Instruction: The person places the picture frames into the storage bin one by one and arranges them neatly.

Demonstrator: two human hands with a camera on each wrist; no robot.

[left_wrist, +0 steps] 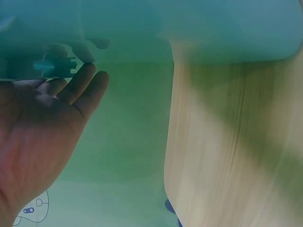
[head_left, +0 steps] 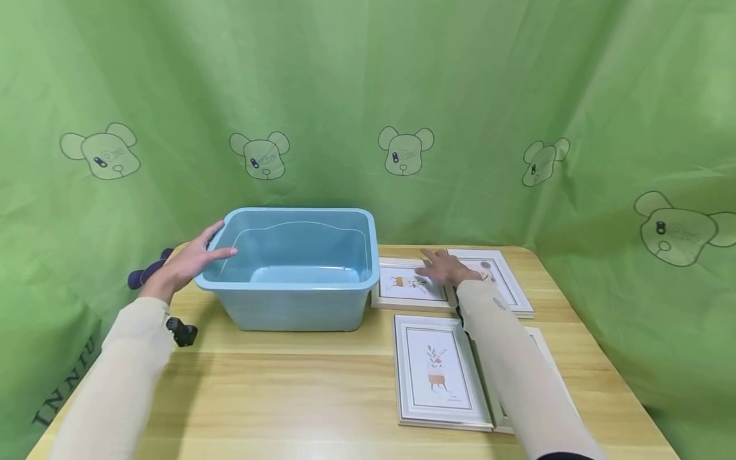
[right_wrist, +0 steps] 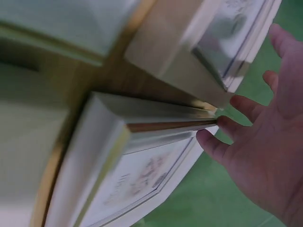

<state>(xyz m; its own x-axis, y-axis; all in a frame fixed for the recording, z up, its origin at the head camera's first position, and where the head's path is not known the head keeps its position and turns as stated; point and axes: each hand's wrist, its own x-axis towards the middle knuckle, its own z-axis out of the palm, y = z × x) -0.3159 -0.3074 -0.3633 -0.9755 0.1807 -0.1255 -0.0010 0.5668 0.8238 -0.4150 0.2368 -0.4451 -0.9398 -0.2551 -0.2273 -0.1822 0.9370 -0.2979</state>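
My left hand [head_left: 188, 263] is at the left rim of a light blue plastic basin [head_left: 287, 312], its thumb reaching over the rim and its fingers along the outside. In the left wrist view those fingers [left_wrist: 90, 90] are fairly straight beside the basin wall [left_wrist: 132, 28]; the thumb is hidden there. Over the back pair of white picture frames, my right hand [head_left: 447, 268] has its fingers spread. One back frame [head_left: 391, 301] lies left of it, another [head_left: 512, 287] to its right. The right wrist view shows the fingertips close to the edge of a frame [right_wrist: 142, 184]; contact is unclear.
Nearer the front of the wooden table [head_left: 287, 390] lies a frame with a potted-plant picture [head_left: 437, 370]. Beside it, another frame [head_left: 543, 345] is partly covered by my right forearm. A green curtain [head_left: 333, 96] with bear drawings hangs behind and at both sides.
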